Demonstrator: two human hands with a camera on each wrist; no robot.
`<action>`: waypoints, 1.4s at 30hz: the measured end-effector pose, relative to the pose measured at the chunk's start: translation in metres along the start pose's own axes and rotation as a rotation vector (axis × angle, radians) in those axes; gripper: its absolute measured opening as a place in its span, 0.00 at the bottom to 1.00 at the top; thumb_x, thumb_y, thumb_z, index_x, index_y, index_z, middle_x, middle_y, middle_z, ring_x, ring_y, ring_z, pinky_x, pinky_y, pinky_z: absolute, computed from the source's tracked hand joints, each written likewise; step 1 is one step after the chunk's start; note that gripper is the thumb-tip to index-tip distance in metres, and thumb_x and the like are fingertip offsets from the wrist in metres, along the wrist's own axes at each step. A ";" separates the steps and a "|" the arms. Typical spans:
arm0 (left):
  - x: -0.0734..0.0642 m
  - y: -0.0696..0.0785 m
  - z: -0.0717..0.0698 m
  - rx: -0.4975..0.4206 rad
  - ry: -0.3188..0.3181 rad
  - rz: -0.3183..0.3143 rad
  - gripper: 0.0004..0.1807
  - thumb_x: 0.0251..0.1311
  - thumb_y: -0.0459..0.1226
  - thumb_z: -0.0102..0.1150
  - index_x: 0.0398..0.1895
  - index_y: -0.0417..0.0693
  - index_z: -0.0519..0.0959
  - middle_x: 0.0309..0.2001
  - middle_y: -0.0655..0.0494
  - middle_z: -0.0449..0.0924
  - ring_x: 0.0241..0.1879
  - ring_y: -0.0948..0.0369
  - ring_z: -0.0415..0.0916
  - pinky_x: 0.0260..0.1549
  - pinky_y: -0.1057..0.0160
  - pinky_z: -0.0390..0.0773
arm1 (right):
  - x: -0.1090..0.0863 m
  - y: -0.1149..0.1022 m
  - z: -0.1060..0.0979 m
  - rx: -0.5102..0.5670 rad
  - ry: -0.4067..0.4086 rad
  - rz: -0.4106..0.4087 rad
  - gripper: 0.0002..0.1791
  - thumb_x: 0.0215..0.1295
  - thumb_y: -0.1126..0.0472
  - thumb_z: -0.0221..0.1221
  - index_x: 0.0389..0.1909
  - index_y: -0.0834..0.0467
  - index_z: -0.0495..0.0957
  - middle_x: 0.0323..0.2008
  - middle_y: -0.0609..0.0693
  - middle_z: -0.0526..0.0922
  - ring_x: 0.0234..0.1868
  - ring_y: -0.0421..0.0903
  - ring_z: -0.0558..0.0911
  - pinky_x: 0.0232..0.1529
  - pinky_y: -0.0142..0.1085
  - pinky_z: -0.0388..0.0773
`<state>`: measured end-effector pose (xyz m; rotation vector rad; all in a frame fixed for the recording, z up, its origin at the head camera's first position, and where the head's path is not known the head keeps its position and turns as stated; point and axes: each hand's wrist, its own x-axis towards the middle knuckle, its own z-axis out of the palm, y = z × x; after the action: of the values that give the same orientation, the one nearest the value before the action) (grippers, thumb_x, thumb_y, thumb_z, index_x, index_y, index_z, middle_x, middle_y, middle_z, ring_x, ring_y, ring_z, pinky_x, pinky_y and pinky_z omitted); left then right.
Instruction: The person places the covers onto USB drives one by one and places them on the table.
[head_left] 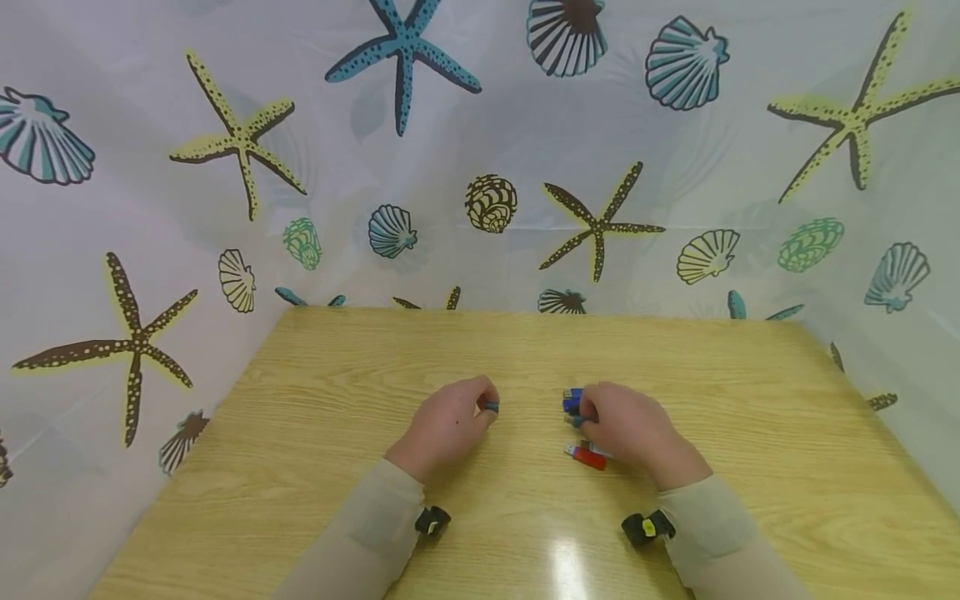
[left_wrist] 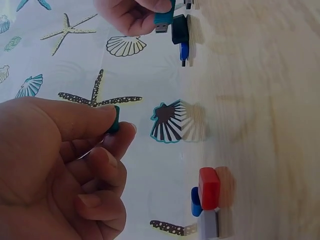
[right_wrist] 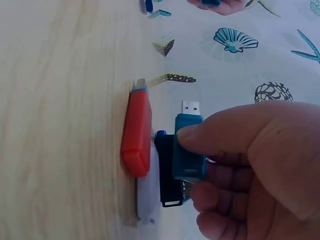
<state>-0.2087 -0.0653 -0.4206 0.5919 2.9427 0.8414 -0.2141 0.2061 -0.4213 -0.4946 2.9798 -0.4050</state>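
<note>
My right hand (head_left: 633,425) pinches a teal USB stick (right_wrist: 189,145) between thumb and fingers, its metal plug bare and pointing away from the palm. Close by that hand lie a red USB stick (head_left: 588,457), a white one (right_wrist: 147,192), a black one (right_wrist: 170,172) and a blue one (head_left: 572,406), partly hidden by the fingers in the head view. With thumb and forefinger, my left hand (head_left: 450,421) holds a small teal cap (left_wrist: 115,120) above the table. The cap and the teal stick are apart.
Beside the left hand, a red cap (left_wrist: 209,188), a blue cap (left_wrist: 195,201) and a grey cap (left_wrist: 208,223) stand on the wooden table (head_left: 337,358); the head view hides them. A white shell-and-starfish cloth (head_left: 450,167) hangs behind the table and along its sides.
</note>
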 end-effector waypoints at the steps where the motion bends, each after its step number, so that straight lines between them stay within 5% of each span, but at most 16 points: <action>1: 0.000 0.000 0.000 -0.006 0.002 0.004 0.02 0.71 0.40 0.60 0.43 0.56 0.78 0.40 0.65 0.79 0.39 0.63 0.76 0.43 0.58 0.77 | 0.000 -0.001 -0.001 0.014 0.008 -0.006 0.08 0.64 0.61 0.64 0.29 0.50 0.74 0.27 0.45 0.73 0.27 0.45 0.72 0.28 0.40 0.68; 18: 0.002 0.009 0.000 -0.113 -0.050 0.018 0.04 0.71 0.39 0.61 0.46 0.56 0.80 0.42 0.66 0.81 0.40 0.65 0.76 0.44 0.59 0.78 | -0.002 -0.027 -0.006 0.294 0.089 -0.180 0.08 0.67 0.62 0.66 0.33 0.49 0.76 0.30 0.41 0.76 0.30 0.42 0.74 0.37 0.40 0.75; 31: 0.001 0.015 0.003 -0.113 -0.069 0.104 0.05 0.71 0.40 0.62 0.46 0.57 0.81 0.40 0.68 0.82 0.34 0.67 0.76 0.34 0.64 0.77 | -0.005 -0.036 -0.008 0.334 0.098 -0.247 0.06 0.68 0.63 0.65 0.36 0.50 0.78 0.32 0.40 0.77 0.31 0.40 0.75 0.36 0.38 0.76; 42: 0.001 0.019 0.002 -0.099 -0.096 0.117 0.05 0.71 0.41 0.62 0.46 0.56 0.82 0.39 0.68 0.81 0.36 0.68 0.76 0.37 0.64 0.77 | -0.006 -0.038 -0.008 0.320 0.080 -0.266 0.06 0.68 0.62 0.65 0.36 0.49 0.78 0.30 0.39 0.77 0.29 0.39 0.75 0.34 0.37 0.75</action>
<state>-0.2028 -0.0490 -0.4125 0.7810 2.7850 0.9345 -0.1977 0.1752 -0.4031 -0.8541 2.8442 -0.9256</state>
